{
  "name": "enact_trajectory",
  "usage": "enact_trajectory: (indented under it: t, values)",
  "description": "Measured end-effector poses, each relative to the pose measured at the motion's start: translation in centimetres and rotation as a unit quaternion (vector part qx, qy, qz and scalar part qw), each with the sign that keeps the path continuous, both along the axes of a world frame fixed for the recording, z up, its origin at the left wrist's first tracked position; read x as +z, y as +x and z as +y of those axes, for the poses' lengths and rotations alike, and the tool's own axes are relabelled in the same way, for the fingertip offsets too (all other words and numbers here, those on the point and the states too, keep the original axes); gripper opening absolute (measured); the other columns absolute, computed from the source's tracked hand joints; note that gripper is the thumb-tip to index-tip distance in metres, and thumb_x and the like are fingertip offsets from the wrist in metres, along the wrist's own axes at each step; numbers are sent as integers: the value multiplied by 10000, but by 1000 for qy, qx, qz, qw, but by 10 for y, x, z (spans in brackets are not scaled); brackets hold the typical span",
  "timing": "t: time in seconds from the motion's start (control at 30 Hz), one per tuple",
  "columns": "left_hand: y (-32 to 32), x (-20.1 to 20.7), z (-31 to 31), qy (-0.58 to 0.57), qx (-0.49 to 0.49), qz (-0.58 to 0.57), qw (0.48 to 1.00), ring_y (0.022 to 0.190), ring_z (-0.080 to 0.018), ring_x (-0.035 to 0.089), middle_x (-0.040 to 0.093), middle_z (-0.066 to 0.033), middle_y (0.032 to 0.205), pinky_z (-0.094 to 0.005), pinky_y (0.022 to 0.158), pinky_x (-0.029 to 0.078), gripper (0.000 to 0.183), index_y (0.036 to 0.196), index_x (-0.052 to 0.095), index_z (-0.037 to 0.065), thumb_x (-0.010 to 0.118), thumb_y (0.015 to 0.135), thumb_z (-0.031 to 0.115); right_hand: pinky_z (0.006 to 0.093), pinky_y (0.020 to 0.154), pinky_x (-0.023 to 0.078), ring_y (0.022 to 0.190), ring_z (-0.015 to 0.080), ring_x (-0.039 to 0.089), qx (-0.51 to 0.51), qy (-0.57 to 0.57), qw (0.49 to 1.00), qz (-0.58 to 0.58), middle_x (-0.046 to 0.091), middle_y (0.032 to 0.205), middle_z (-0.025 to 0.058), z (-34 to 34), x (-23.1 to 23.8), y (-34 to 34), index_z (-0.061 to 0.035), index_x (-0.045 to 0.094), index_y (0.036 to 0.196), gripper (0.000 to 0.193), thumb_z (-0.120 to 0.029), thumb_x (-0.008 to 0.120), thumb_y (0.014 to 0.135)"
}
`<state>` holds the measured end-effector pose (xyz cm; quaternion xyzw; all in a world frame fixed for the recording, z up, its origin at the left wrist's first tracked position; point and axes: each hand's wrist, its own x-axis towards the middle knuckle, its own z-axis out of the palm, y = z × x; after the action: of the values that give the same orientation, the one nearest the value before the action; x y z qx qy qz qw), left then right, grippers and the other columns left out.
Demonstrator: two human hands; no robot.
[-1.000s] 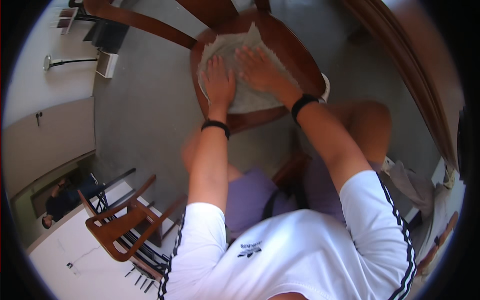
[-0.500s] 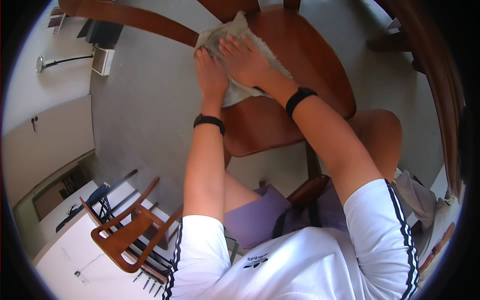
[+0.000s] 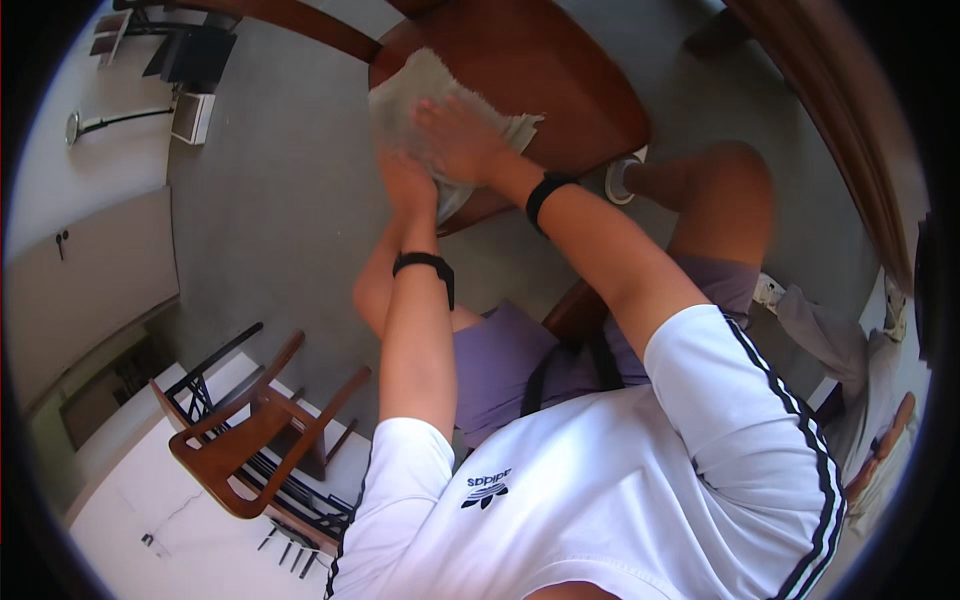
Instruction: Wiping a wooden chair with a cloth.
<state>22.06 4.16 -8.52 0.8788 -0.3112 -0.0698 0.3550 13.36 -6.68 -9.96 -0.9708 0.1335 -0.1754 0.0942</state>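
Observation:
A brown wooden chair (image 3: 545, 65) has its seat in front of me, toward the top of the head view. Spread over the left part of the seat is a greyish, frayed cloth (image 3: 422, 78). My right hand (image 3: 460, 138) presses flat on it with the fingers stretched out. Beside it, my left hand (image 3: 407, 180) lies on the cloth near the seat's left edge. Its fingers are blurred but look extended. Each wrist wears a black band, and the cloth under both palms is hidden.
Another wooden chair (image 3: 235, 440) with armrests stands at the lower left. A small white box (image 3: 192, 118) and dark equipment (image 3: 200, 55) are at the upper left. A long brown wooden piece (image 3: 830, 120) curves down the right side, with grey fabric (image 3: 825, 325) below it.
The chair seat sits higher in the view. Both hands and the cloth have shifted over the seat, toward its near-left edge, and a shoe now shows beside the seat.

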Motion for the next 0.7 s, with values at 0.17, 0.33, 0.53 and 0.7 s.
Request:
enact_trajectory:
  t: [0.17,0.33,0.53,0.7]
  values:
    - [-52,-4,50,104,131,109,980,1148,-442,510,505,-308,1255,-498,933,418,468,1301,421,-72,350,994,273,445,1203,90,1459,206,192,17,54,996,67,309,1546,53,52,22,-47,-72,393,1444,565,-421,314,1007]
    - [-106,-34,23,82,234,45,968,1249,-488,418,363,-366,1375,-503,993,406,571,1363,313,-118,331,1002,324,441,1207,69,1464,206,178,-10,34,999,33,295,1554,38,52,-5,-90,-114,404,1442,537,-419,302,1012]
    - [-123,-61,5,171,203,-205,942,1365,-625,43,191,-362,1496,-700,1019,286,682,1453,159,-113,373,985,335,446,1205,110,1443,221,239,-47,54,995,-63,363,1513,37,31,9,-128,-142,460,1402,479,-354,430,974]
    - [-180,-51,-11,266,-14,-407,874,1372,-611,74,165,-307,1534,-713,1053,183,624,1487,221,-12,395,981,308,454,1156,229,1371,248,367,-154,101,983,24,446,1452,71,-17,36,-156,-101,506,1355,471,-334,497,946]
